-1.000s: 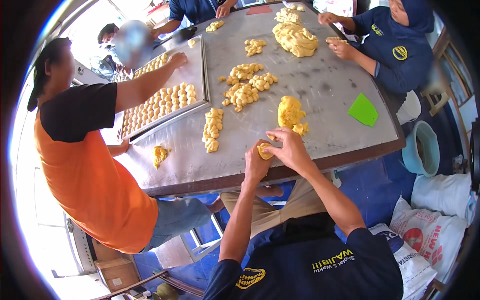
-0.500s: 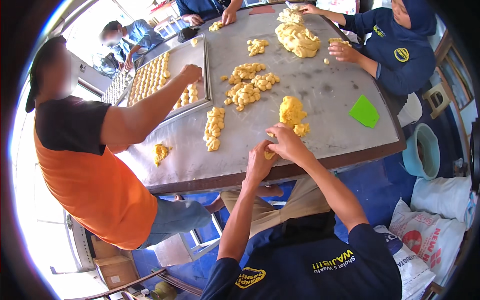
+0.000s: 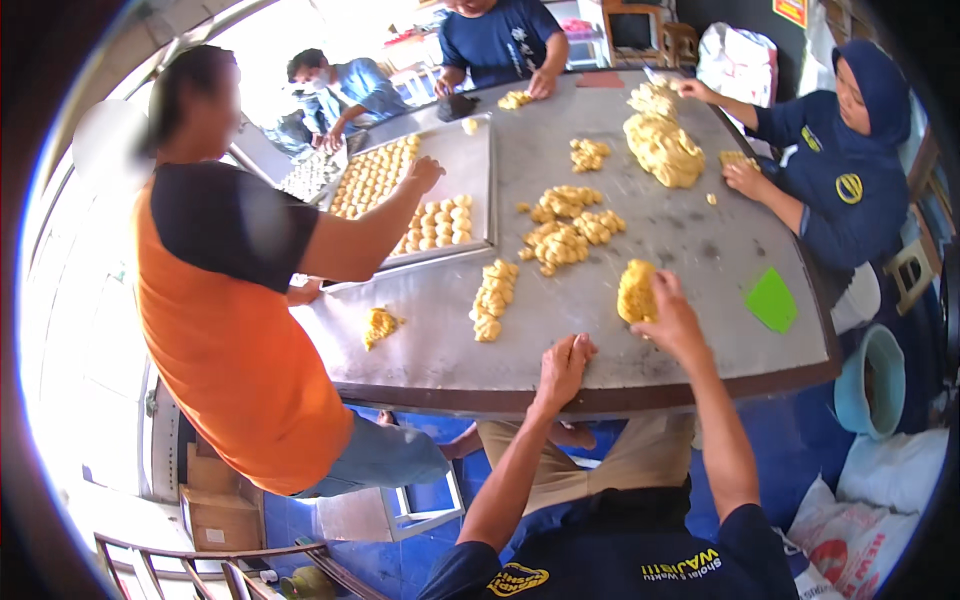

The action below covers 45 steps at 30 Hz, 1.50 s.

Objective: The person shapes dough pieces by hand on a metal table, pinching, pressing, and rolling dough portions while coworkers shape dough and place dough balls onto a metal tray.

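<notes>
My left hand (image 3: 567, 368) is closed near the table's front edge, its contents hidden by its curled fingers. My right hand (image 3: 672, 318) reaches onto a lumpy mound of deep-yellow filling (image 3: 636, 290), fingers curled round its near right part. Left of them lies a strip of small pale dough pieces (image 3: 492, 300); farther back are clustered dough pieces (image 3: 560, 245) and a large soft dough mass (image 3: 665, 150). A flat green scraper (image 3: 770, 299) lies to the right on the steel table (image 3: 720, 360).
A co-worker in orange (image 3: 230, 360) leans over a tray (image 3: 478, 170) of dough balls at left. Other co-workers stand at the back (image 3: 495, 50) and right (image 3: 850, 190). A blue tub (image 3: 870, 380), sacks (image 3: 890, 470) and a stool (image 3: 400, 500) are on the floor.
My hands have parted: the right moved forward onto the yellow mound, the left stayed near the edge. The head view has swung, shifting the scene rightward and downward in the picture.
</notes>
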Each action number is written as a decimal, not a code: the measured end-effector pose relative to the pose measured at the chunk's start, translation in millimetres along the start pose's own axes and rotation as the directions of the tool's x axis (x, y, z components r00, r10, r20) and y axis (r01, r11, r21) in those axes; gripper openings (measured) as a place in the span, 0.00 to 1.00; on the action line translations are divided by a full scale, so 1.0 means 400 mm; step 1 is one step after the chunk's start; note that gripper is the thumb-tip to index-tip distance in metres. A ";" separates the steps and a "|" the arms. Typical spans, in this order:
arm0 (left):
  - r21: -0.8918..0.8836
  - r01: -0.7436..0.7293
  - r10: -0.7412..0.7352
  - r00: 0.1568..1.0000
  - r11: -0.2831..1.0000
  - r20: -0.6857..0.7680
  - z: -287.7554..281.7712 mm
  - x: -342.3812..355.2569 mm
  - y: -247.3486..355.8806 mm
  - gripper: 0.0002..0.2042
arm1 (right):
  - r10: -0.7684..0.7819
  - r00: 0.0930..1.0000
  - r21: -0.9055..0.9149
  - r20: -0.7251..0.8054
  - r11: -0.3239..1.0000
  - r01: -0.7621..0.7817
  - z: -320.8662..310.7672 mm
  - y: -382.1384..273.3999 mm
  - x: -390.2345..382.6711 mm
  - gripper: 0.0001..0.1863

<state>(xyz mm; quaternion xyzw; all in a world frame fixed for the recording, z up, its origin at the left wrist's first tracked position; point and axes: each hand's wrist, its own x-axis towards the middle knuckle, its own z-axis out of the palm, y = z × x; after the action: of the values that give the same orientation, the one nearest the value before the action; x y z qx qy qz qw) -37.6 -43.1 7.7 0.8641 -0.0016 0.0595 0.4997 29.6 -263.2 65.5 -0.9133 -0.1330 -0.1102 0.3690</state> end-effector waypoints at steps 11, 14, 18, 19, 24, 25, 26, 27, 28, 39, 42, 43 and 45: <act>-0.682 0.060 -0.064 0.998 0.729 0.018 0.049 0.015 -0.056 0.25 | 0.190 0.972 -0.150 0.135 0.974 -0.170 -0.006 0.081 -0.039 0.28; -0.606 -0.008 -0.003 1.000 0.796 -0.017 0.042 0.006 -0.014 0.20 | 0.082 0.996 -0.133 -0.046 0.987 -0.088 0.043 0.096 -0.113 0.20; -0.207 0.084 -0.057 0.989 0.975 0.137 -0.007 0.007 -0.011 0.13 | -0.082 0.985 -0.076 -0.153 0.995 0.071 0.042 0.100 -0.171 0.19; -0.130 0.057 -0.040 0.991 0.990 0.131 -0.012 0.009 -0.013 0.12 | -0.078 0.986 -0.068 -0.151 0.995 0.068 0.035 0.099 -0.161 0.19; 0.467 -0.521 0.537 0.836 0.714 0.113 -0.038 0.021 -0.011 0.09 | -0.051 0.966 -0.015 -0.253 0.999 0.049 0.063 0.090 -0.152 0.19; 0.419 -0.443 0.449 0.889 0.792 0.092 -0.049 0.021 -0.008 0.09 | -0.058 0.955 -0.009 -0.291 0.998 0.058 0.062 0.089 -0.156 0.18; 0.364 -0.364 0.362 0.929 0.857 0.075 -0.053 0.025 -0.009 0.09 | -0.059 0.950 -0.001 -0.305 0.998 0.061 0.061 0.101 -0.161 0.18; 0.361 -0.364 0.358 0.930 0.859 0.086 -0.061 0.026 -0.006 0.09 | -0.048 0.952 -0.001 -0.304 0.999 0.050 0.056 0.111 -0.165 0.18; 0.340 -0.288 0.283 0.957 0.895 0.064 -0.073 0.024 -0.008 0.09 | -0.046 0.952 0.011 -0.301 0.999 0.052 0.054 0.114 -0.167 0.18; 0.567 -0.038 0.105 0.991 0.823 -0.087 -0.105 0.158 -0.014 0.13 | -0.014 0.949 0.071 -0.316 0.997 0.038 0.065 0.105 -0.171 0.17; 0.662 -0.104 0.225 0.969 0.742 -0.099 -0.034 0.167 -0.005 0.14 | 0.072 0.980 0.057 -0.187 0.996 -0.063 0.054 0.115 -0.174 0.21; 0.650 -0.129 0.238 0.968 0.749 -0.083 -0.034 0.173 -0.029 0.14 | 0.047 0.981 0.062 -0.190 0.997 -0.036 0.053 0.115 -0.171 0.21; 0.638 -0.157 0.267 0.961 0.754 -0.079 -0.098 0.173 -0.116 0.13 | -0.091 0.945 -0.026 -0.315 0.996 0.087 0.079 0.083 -0.153 0.28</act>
<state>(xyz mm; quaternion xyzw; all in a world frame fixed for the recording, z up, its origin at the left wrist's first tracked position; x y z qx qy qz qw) 30.0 18.0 -5.8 0.9669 -0.0386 0.1842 0.1725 -14.0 -273.6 3.4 -0.8791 -0.1124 -0.2722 0.3746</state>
